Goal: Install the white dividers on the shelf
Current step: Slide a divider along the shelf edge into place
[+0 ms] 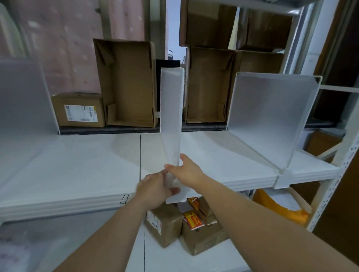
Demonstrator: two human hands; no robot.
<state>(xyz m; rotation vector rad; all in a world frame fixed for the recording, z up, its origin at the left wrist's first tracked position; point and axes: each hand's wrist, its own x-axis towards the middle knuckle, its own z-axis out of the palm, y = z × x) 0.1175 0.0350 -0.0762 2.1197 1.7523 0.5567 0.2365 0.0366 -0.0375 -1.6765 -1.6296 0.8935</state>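
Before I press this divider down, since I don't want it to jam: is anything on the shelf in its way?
Nothing visible. The shelf is bare along the middle divider, which both the left hand and the right hand grip at its front.

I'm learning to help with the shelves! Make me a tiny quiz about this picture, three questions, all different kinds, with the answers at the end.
1. True or false: both hands are on the middle divider.
2. How many white dividers stand on the shelf in all? A) one B) two C) three
3. Fill in: on the lower shelf, under the hands, lie brown ______.

Key
1. True. The left hand and the right hand both grip its front end, at the shelf's front edge.
2. C. There is the left divider, the middle one, and the right divider.
3. Parcels.
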